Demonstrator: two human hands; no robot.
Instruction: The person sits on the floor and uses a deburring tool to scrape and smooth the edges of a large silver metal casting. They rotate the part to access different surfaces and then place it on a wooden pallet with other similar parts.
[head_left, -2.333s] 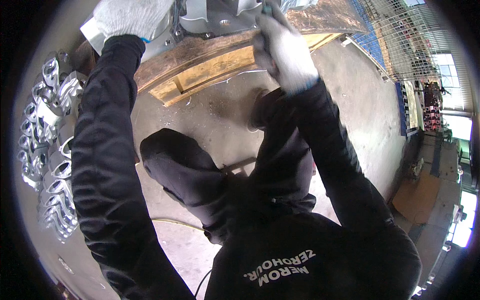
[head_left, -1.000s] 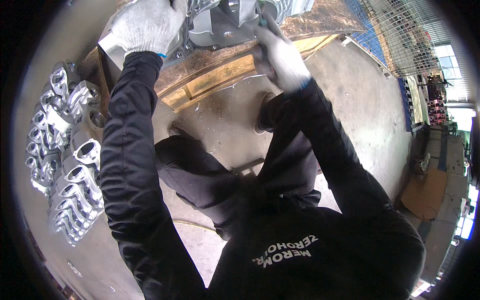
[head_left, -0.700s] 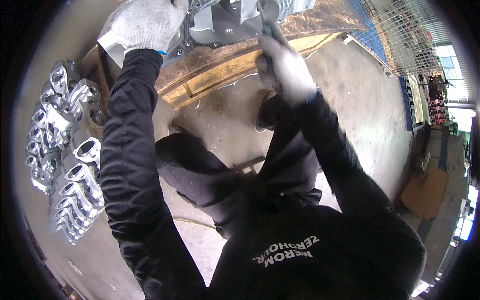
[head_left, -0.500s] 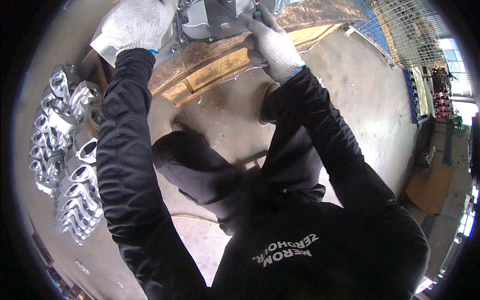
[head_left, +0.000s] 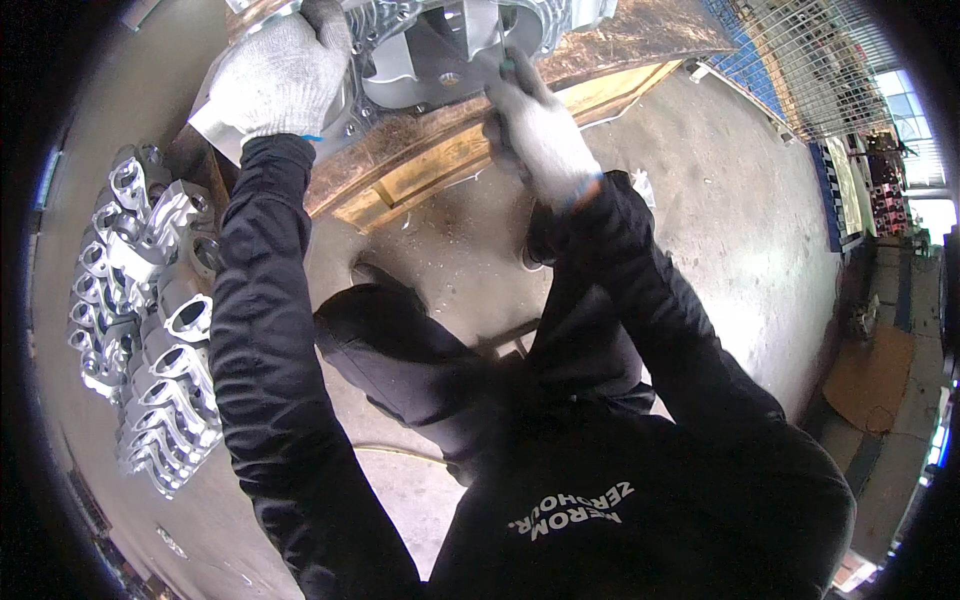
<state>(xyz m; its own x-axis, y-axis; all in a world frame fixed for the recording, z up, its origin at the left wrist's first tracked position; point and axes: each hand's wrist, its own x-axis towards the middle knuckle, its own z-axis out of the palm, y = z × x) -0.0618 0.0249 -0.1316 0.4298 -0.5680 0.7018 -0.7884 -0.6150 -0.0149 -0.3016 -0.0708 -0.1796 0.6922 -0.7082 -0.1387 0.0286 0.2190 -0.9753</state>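
A large silvery metal casting (head_left: 400,75) with a deep opening and bolt holes along its rim lies on a worn wooden bench (head_left: 640,35) at the top of the view. My left hand (head_left: 285,80), in a white knit glove, grips the casting's left side; some of its fingertips are hidden. In a matching glove, my right hand (head_left: 540,125) is closed round a slim tool (head_left: 508,65) with a green handle and a thin metal shaft. The shaft points up into the casting's opening. Whether its tip touches the metal I cannot tell.
Many similar silvery castings (head_left: 165,330) are stacked on the floor at the left. A wire mesh cage (head_left: 800,65) stands at the upper right, with a brown cardboard sheet (head_left: 870,375) below it along the right side. A thin hose or cable (head_left: 400,453) lies behind my legs.
The view has shifted, so the bench and casting sit lower in it. My right hand has drawn slightly nearer with the tool, whose shaft now shows. My left hand stays on the casting.
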